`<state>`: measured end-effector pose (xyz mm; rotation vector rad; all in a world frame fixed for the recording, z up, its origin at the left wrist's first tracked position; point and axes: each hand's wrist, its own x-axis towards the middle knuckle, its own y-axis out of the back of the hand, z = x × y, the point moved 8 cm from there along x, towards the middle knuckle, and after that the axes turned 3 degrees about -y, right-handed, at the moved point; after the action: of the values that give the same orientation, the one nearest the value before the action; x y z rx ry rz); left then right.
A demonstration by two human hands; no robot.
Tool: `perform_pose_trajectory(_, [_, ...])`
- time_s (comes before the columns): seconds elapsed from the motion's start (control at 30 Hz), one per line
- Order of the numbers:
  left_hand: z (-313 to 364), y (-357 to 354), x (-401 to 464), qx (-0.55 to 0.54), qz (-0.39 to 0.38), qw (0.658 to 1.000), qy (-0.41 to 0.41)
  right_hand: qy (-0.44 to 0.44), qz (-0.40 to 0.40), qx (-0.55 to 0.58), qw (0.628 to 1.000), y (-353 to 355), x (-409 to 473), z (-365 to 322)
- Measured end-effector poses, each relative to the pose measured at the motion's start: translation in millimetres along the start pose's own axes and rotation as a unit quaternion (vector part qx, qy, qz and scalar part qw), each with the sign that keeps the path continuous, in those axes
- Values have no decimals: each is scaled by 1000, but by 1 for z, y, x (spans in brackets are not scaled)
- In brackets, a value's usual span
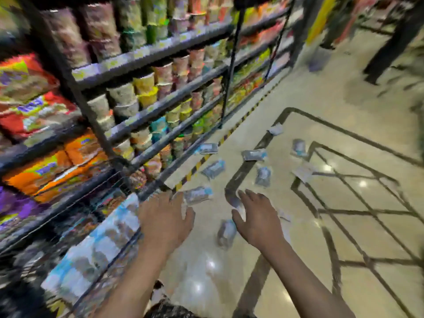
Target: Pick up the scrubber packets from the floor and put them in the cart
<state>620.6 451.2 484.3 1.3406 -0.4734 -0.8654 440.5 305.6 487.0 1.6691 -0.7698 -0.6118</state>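
Your left hand (164, 218) and right hand (257, 216) both reach forward over the floor (344, 111), well apart from each other, fingers spread and relaxed, holding nothing that you can see. The whole view is motion-blurred, so fine detail is lost.

The scrubber packets lie scattered flat on the floor ahead of you. The nearest packet (226, 232) sits between your two hands, its long axis running roughly 12 to 6 o'clock. Just at 1 o'clock from your left fingertips lies another packet (198, 195), long axis running 9 to 3 with a slight upward tilt to the right. Farther out at 12 o'clock, a packet (213, 168) lies diagonally, pointing toward 2 o'clock. Beyond it, a packet (207, 148) near the yellow-and-black floor stripe (202, 160) lies nearly 9 to 3. Another packet (254, 154) at about 1 o'clock also lies 9 to 3, and below it one packet (263, 176) stands along 12 to 6. More lie at 2 o'clock: one (299, 148) lengthwise 12 to 6, a pale one (304, 172) tilted, and the farthest (275, 129) small and blurred.

Shelves (146, 53) of cups and bags fill your 9 to 11 o'clock side. A person's dark legs (390, 47) stand at 2 o'clock, far off.
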Motion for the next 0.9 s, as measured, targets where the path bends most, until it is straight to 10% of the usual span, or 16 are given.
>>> perform_pose_trajectory(0.4, [340,-65,-16,95,-62,936,-334,-336,85,21,938,76,-171,274])
perform_pose_trajectory(0.9, [599,-154,133,113,-147,910,-370,-427,-28,40,903,86,-65,543])
